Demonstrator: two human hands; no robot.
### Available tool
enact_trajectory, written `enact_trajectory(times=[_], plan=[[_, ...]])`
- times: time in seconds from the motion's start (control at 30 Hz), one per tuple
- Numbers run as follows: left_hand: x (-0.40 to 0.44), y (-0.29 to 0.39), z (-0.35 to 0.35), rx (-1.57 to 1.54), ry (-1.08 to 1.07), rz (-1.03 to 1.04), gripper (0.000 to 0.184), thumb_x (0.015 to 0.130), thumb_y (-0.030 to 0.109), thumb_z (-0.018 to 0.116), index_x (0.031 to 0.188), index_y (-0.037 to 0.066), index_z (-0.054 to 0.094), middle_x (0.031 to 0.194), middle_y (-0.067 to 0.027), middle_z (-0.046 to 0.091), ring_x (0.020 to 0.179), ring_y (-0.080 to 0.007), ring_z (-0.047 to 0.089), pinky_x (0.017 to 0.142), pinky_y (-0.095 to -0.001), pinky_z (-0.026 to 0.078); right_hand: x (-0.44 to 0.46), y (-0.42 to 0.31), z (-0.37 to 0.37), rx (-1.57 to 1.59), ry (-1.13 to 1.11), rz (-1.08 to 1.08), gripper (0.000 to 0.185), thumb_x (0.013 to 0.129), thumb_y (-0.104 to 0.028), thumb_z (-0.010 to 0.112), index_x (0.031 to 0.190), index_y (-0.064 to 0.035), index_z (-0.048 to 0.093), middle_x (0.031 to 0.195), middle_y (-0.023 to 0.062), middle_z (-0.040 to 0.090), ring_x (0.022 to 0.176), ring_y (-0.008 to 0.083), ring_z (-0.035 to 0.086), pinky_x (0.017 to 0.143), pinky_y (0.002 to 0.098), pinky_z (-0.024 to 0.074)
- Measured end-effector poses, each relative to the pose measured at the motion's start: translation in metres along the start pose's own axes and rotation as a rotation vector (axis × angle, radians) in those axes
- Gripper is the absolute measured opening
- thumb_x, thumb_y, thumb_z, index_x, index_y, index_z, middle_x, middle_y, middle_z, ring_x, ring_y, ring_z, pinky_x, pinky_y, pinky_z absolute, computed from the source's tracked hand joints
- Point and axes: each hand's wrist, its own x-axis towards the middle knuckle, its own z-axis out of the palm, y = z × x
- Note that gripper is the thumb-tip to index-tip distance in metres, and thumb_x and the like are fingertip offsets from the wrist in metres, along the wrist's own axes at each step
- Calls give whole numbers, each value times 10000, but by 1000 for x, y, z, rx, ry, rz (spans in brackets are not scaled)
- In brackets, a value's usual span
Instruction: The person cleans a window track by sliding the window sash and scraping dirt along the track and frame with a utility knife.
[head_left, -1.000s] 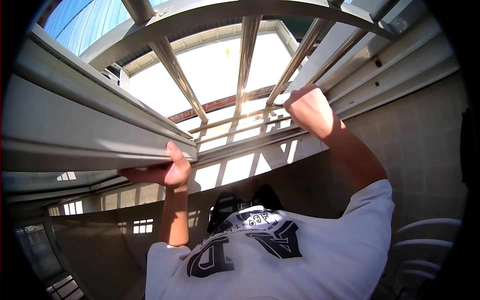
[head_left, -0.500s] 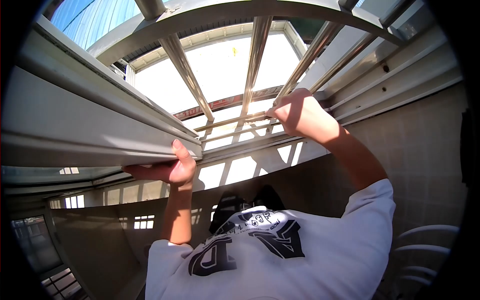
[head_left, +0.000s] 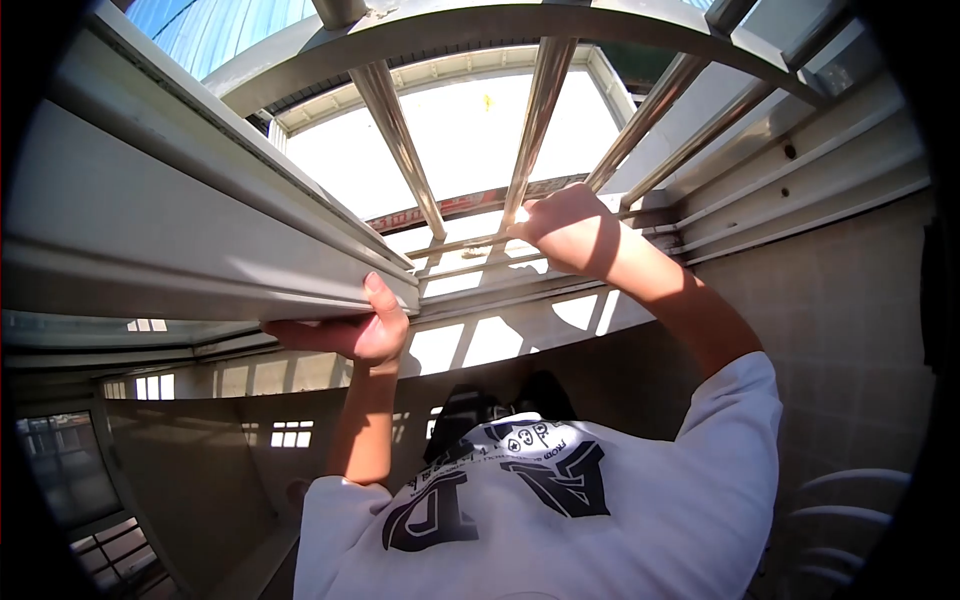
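A broad, pale-grey metal window frame fills nine o'clock. Shiny silver tubular metal bars fan from eleven to two. At two o'clock the right hand bends toward one bar's foot; its fingertips are obscured, so I cannot tell its grip. At half past eight the left hand grips the frame's edge, thumb above, fingers beneath, probably for steadiness.

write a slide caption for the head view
Left hand holding a pale window frame, right hand near the metal bars.
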Motion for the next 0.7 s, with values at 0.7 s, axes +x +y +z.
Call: enact_trajectory(times=[0.7], plan=[[-2,-1,0,39,6,26,1209,872,236,729,1619,13,-195,1659,-282,45,1504,-408,250,1207,-555,284,36,-41,31,86,-58,29,85,831,-128,700,834,-55,743,760,77,697,745,280,724,595,395,573]])
